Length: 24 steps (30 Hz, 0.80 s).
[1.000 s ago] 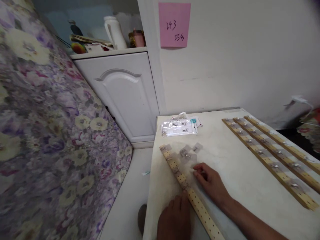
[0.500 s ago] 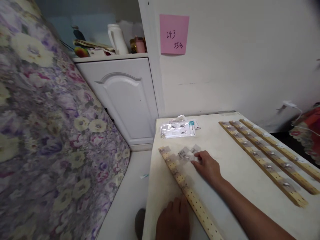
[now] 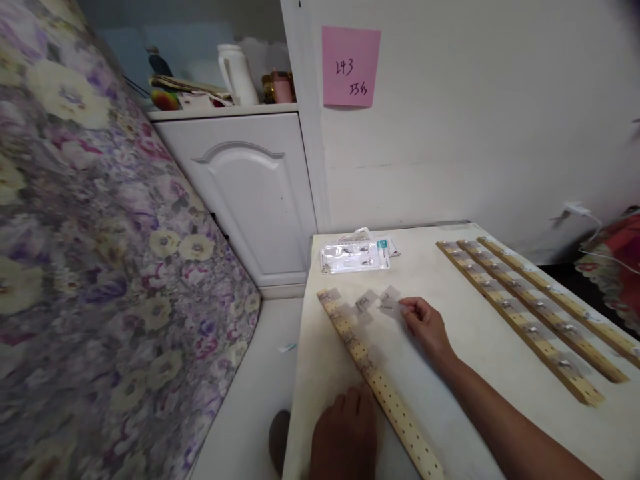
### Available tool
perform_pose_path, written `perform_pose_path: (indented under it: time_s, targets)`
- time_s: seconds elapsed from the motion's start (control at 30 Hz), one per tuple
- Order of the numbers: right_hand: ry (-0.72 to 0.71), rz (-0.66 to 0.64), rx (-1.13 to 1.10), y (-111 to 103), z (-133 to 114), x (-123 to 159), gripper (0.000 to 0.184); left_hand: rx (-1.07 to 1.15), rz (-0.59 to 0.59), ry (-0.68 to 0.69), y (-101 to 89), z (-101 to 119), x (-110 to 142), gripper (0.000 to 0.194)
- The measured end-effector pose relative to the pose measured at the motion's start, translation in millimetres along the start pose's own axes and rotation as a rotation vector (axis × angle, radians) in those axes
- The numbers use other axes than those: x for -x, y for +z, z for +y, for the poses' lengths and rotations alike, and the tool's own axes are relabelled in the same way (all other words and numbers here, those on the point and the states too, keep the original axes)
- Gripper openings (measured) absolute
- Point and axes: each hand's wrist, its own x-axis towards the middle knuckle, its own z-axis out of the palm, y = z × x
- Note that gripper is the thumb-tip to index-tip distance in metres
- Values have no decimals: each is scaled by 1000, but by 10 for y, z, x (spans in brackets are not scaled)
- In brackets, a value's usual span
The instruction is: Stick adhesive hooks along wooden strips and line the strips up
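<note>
My right hand (image 3: 425, 327) pinches the right edge of a clear square adhesive hook (image 3: 387, 301) with a small metal piece on it. Just left of that, more clear hooks (image 3: 366, 304) lie in a small overlapping group on the table. A long, narrow wooden strip with rows of holes (image 3: 397, 407) runs from the near edge up to the left; several clear hooks (image 3: 350, 340) sit along its far half. My left hand (image 3: 345, 433) is closed at the strip's left edge, its fingertips against the wood and partly hidden in shadow.
Three wooden strips (image 3: 517, 313) carrying clear hooks lie side by side on the right of the white table (image 3: 450, 373). Clear blister packs (image 3: 355, 259) rest at the back left. A white cabinet (image 3: 250, 193) and a floral curtain (image 3: 120, 280) stand to the left.
My right hand has moved away from me to the hooks, then drawn one slightly to the right, apart from the group. My left hand has stayed by the strip.
</note>
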Motion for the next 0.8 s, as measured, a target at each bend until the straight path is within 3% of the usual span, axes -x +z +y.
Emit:
perform_pose_path:
  time_s: [0.07,0.17,0.3,0.4,0.8]
  targets:
    - [41,-51,-188,-87,-58,82,30,2,-16,16,-41,3,7,36]
    - [112,-226,-342,-189,-163,311,29,9,-36,5,-64,5,29,31]
    - [240,-501,-350,-220,-218,676,28,37,-4,20,-74,6,89,31]
    - [283,-614,-272,-197,-177,846,26,76,-2,78,-105,13,155,38]
    - [261,-575,-79,-139,-143,921,19,91,-12,122,-56,78,255,49]
